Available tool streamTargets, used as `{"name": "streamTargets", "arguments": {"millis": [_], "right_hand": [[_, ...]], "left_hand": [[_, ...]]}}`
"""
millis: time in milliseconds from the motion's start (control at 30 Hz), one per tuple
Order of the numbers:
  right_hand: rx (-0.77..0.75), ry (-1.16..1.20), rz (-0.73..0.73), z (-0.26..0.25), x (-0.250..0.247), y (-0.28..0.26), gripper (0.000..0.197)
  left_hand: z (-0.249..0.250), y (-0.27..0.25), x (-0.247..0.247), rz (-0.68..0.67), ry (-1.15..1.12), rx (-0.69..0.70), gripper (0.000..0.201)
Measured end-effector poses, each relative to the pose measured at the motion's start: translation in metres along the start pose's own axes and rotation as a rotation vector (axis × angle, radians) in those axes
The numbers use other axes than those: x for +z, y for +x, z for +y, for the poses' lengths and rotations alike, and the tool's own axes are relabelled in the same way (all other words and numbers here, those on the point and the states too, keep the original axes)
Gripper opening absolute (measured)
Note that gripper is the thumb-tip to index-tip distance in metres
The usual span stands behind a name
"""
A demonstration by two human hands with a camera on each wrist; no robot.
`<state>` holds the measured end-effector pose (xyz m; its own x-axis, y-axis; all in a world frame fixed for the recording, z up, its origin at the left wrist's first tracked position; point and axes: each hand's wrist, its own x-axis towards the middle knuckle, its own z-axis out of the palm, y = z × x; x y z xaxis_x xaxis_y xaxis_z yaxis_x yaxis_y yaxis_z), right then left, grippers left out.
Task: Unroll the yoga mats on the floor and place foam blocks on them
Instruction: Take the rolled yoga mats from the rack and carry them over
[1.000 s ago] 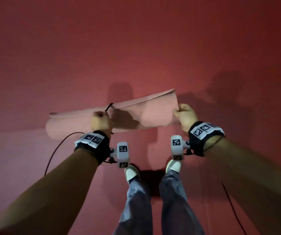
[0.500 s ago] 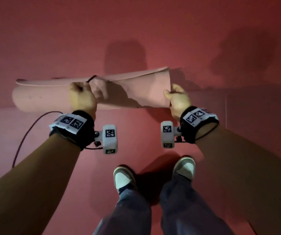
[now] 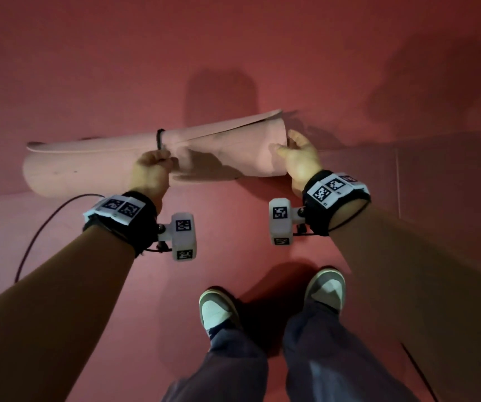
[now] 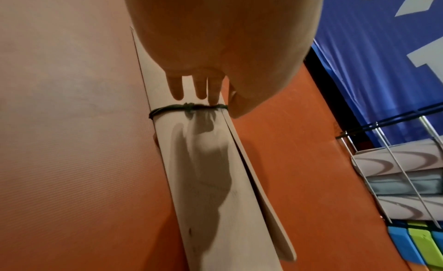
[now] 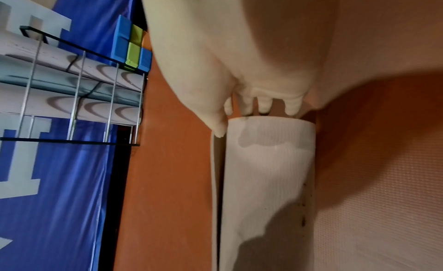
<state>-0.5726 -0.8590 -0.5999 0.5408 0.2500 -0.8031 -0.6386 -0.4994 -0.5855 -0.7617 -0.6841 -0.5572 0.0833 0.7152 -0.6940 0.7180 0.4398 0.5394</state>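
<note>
A rolled pale pink yoga mat [image 3: 94, 166] hangs level in front of me over the red floor, bound by a black cord [image 3: 160, 139] near its middle. My left hand [image 3: 149, 169] grips the roll right beside the cord [image 4: 189, 106], fingers on top and thumb on the far side. My right hand [image 3: 297, 158] holds the roll's right end [image 5: 268, 142], with the thumb on the loose outer flap and the fingers behind the edge. Blue and green foam blocks [image 4: 419, 248] stand next to a rack, also seen as foam blocks [image 5: 133, 47] in the right wrist view.
A wire rack [image 4: 395, 170] holds several rolled mats in front of a blue banner [image 5: 59, 180]. A black cable [image 3: 30, 242] trails from my left wrist. My two shoes [image 3: 216, 311] stand on the floor below the mat. A lighter pink surface [image 3: 16, 242] lies at lower left.
The mat shifted left in view, so more of its left end shows. My feet stepped apart. My right fingers loosened and now spread round the roll's end.
</note>
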Motion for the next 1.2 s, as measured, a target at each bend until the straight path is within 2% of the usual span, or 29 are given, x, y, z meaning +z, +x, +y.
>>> {"name": "streamTargets", "arguments": {"millis": [167,333,533,600,767,933,1000,1100,1200], "right_hand": [[0.033,0.058,0.005,-0.055,-0.022,-0.063,0.055],[0.027,0.130,-0.014,-0.135,-0.056,-0.166,0.029],[0.043,0.197,-0.113,-0.279,-0.128,-0.334,0.030],[0.027,0.197,-0.115,-0.329,-0.158,-0.388,0.023],[-0.166,0.274,-0.099,-0.441,-0.226,-0.511,0.009],[-0.331,0.353,-0.119,-0.505,-0.273,-0.599,0.013],[-0.386,0.363,-0.126,-0.520,-0.287,-0.619,0.016],[-0.451,0.361,-0.109,-0.542,-0.309,-0.643,0.018],[-0.492,0.371,-0.083,-0.563,-0.325,-0.651,0.017]], "left_hand": [[0.037,-0.069,-0.008,0.001,0.040,-0.007,0.023],[0.132,-0.175,-0.024,-0.027,-0.037,0.007,0.024],[0.271,-0.340,-0.057,-0.063,-0.156,0.090,0.027],[0.314,-0.400,-0.073,-0.065,-0.226,0.129,0.027],[0.405,-0.525,-0.115,-0.113,-0.410,0.177,0.019],[0.482,-0.611,-0.134,-0.179,-0.498,0.340,0.017],[0.505,-0.635,-0.134,-0.211,-0.516,0.396,0.017],[0.538,-0.662,-0.133,-0.269,-0.546,0.455,0.003],[0.567,-0.672,-0.126,-0.312,-0.544,0.475,0.007]]}}
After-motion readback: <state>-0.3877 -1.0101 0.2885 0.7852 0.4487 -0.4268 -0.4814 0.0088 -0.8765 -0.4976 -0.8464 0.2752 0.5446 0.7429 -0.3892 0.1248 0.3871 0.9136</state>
